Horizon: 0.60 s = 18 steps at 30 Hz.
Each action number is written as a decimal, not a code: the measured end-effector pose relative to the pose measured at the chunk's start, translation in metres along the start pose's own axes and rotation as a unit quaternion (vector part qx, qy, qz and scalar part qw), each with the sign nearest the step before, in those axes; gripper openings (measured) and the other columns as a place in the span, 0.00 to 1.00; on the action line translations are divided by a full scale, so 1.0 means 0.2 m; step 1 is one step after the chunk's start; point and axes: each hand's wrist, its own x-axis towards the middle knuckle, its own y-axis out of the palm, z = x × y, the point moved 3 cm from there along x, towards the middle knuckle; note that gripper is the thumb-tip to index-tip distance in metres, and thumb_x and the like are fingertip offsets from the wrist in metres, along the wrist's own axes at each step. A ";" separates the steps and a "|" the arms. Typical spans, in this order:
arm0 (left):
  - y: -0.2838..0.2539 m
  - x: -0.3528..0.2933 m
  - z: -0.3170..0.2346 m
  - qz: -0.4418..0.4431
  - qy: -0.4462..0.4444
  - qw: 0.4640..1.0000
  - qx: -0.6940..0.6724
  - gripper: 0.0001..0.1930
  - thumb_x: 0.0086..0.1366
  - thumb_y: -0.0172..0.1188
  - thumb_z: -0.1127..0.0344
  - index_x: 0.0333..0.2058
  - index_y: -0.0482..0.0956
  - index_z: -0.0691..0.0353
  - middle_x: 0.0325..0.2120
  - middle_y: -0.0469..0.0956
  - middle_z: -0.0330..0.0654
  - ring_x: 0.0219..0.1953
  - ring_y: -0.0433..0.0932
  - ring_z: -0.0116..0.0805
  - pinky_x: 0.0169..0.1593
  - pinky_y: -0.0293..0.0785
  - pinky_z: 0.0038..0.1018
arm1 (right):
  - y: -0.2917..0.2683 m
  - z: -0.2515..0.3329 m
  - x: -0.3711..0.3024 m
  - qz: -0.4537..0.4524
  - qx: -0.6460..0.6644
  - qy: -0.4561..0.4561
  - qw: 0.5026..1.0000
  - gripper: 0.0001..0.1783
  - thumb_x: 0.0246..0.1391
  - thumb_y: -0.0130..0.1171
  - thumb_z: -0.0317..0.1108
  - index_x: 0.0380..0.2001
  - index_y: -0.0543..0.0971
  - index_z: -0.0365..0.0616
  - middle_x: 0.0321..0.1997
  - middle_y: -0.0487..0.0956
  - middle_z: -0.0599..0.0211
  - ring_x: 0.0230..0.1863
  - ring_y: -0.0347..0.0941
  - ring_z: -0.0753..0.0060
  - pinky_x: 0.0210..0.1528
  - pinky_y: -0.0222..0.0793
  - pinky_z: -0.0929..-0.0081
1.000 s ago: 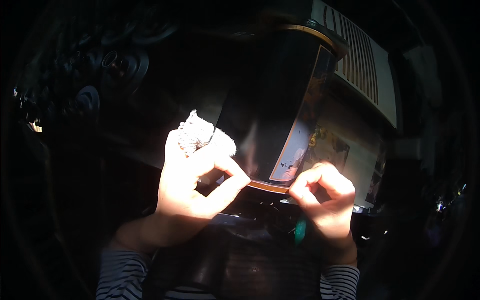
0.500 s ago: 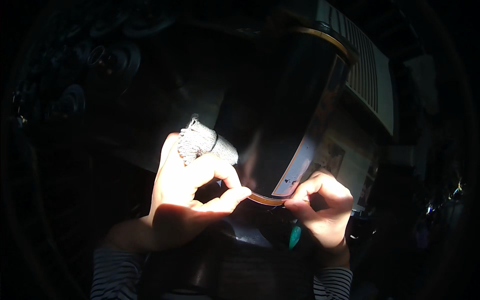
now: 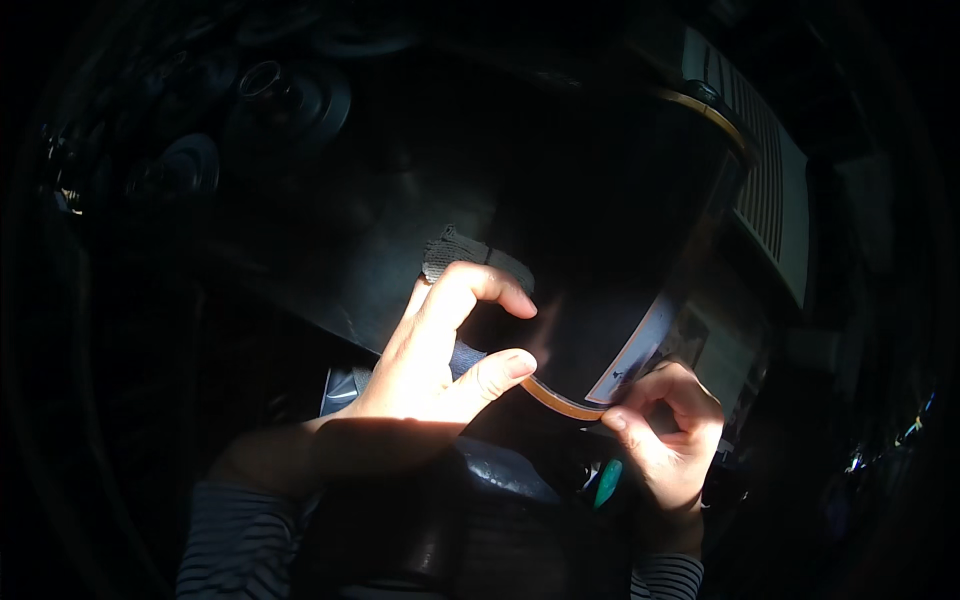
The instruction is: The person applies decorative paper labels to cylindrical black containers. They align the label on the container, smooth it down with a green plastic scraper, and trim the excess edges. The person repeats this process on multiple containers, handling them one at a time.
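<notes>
A large dark glossy piece lies in front of me, with a curved orange-tan strip along its near edge. My left hand is beside the strip's left end, thumb and forefinger spread apart. Against its rear fingers, partly hidden, sits a grey knit-like bundle with a dark band around it. These fingers appear to hold the bundle. My right hand has thumb and forefinger pinched at the strip's right end. A pale label-like panel runs up from there along the dark piece's side.
A small green object is below my right hand. Round dark items, one with a ring-like top, stand at the far left. A pale striped panel is at the far right. Deep shadow hides much around.
My left thumb and forefinger have parted from their pinch at the strip's edge. The bundle has passed from bright light into shade. The view has shifted; my right hand remains pinched at the strip.
</notes>
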 end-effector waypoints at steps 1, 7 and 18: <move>-0.01 0.00 0.00 0.010 0.006 1.000 0.001 0.26 0.53 0.63 0.56 0.45 0.64 0.62 0.44 0.63 0.46 0.49 0.61 0.40 0.54 0.59 0.35 | -0.01 -0.03 -0.02 0.009 -0.034 -0.007 0.999 0.11 0.35 0.70 0.26 0.17 0.74 0.38 0.16 0.71 0.71 0.17 0.65 0.81 0.21 0.60 0.86; 0.01 0.01 0.01 0.001 -0.015 1.000 -0.024 0.22 0.55 0.61 0.67 0.45 0.62 0.63 0.42 0.62 0.45 0.46 0.65 0.34 0.50 0.66 0.28 | 0.00 -0.04 -0.03 -0.010 0.028 0.043 0.999 0.10 0.36 0.69 0.24 0.17 0.74 0.38 0.16 0.71 0.72 0.17 0.66 0.83 0.22 0.60 0.87; 0.12 -0.24 0.05 -0.097 0.301 0.904 0.287 0.23 0.45 0.70 0.56 0.43 0.77 0.38 0.44 0.76 0.36 0.48 0.74 0.36 0.58 0.44 0.65 | 0.02 -0.05 -0.05 0.006 -0.038 0.014 0.999 0.11 0.35 0.70 0.27 0.18 0.75 0.38 0.17 0.73 0.69 0.18 0.68 0.81 0.22 0.62 0.85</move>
